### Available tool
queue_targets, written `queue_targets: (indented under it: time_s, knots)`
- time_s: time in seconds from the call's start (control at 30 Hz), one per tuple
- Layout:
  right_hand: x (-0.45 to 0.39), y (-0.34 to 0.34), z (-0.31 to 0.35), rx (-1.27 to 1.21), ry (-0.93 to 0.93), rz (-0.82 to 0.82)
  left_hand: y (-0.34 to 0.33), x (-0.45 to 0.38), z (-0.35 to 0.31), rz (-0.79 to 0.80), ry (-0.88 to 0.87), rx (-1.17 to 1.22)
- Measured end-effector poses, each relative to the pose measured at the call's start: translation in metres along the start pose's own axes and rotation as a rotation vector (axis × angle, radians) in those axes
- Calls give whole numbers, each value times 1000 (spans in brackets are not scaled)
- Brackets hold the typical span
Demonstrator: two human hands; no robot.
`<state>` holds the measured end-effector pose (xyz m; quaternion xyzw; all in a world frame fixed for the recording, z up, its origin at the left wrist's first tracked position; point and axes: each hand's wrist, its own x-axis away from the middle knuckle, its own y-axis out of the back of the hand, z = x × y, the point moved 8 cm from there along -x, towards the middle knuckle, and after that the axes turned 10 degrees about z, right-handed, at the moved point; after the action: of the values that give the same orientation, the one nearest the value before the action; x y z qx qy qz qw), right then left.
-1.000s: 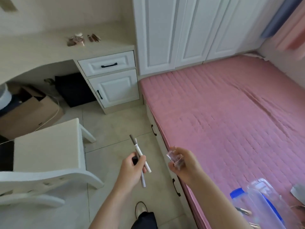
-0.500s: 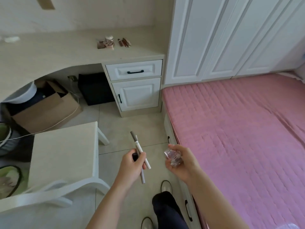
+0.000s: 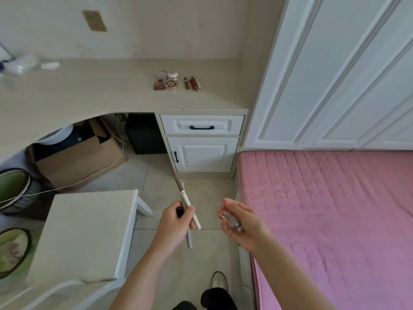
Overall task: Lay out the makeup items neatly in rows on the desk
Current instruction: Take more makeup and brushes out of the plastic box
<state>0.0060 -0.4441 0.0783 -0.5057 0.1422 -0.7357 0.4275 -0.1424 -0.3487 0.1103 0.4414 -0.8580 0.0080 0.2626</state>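
L hand (image 3: pixel 176 220) at 6 o'clock gripped two pencils (image 3: pixel 187 211), one white, one grey, fingers curled tight round both, tips pointing to 12. A dark item sat in the same fist, too hidden to ID. R hand (image 3: pixel 241 220) just beside at 5 o'clock, fingers cupped round a clear bottle (image 3: pixel 231 221), palm facing left. Desk (image 3: pixel 89 95) stretched across 10–12 o'clock. On it near 12, by the wardrobe (image 3: pixel 335 74), a small cluster: two jars (image 3: pixel 167 76) behind, two compacts (image 3: pixel 165 85) in front, w/ three sticks (image 3: pixel 192 83) lined up just right of them. Stool (image 3: pixel 87 231) at 8 o'clock, pink bed (image 3: pixel 335 220) at 3–4. Both hands well apart from desk.
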Motion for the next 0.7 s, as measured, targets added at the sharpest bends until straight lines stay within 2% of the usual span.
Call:
queue_targets:
  time_s: [0.23, 0.53, 0.7]
  knots:
    - [-55, -22, 50, -19, -79, -18, 7, -62, -34, 11, 30, 28]
    - [-148, -78, 112, -263, -55, 102, 36, -173, -67, 65, 86, 156]
    - [-203, -122, 154, -279, -30, 181, 63, -246, -105, 117, 68, 145]
